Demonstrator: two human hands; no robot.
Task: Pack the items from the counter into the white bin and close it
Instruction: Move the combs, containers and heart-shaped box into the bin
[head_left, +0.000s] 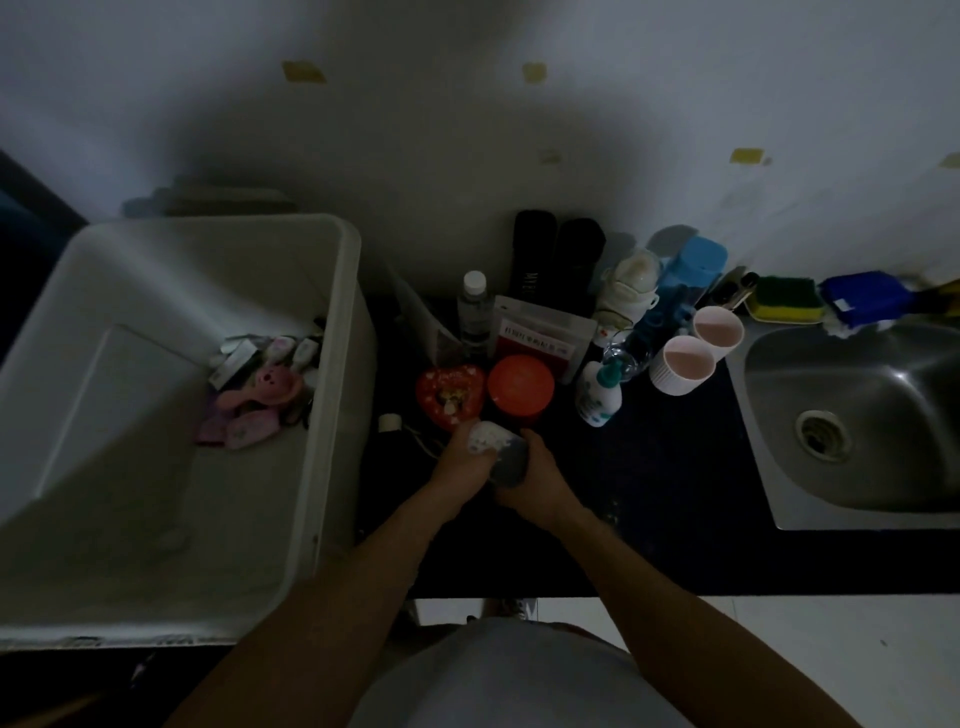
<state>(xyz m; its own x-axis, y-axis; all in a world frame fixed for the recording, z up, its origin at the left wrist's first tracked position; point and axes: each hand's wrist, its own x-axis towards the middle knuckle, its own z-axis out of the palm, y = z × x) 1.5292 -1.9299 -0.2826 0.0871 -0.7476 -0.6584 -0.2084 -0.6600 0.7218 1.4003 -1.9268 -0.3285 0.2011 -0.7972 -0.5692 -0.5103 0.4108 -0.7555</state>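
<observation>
Few items (260, 395) are packed in the open bin (340, 332) beside the worktop's (649, 493) left end, and a pouch (493, 447) is clamped by left grip (460, 460) and right grip (537, 475) near the front edge, with most packing and the closing left.

In dim light, a person's left hand (457, 453) and right hand (537, 475) together grip a soft grey-and-white bundle (496, 448) at the dark table (649, 467), just in front of a red heart-shaped tin (451, 396) and a red-lidded jar (521, 387). The open white bin (353, 291), holding pink items (260, 400), stands to the left; a steel sink (883, 395) lies to the right.
</observation>
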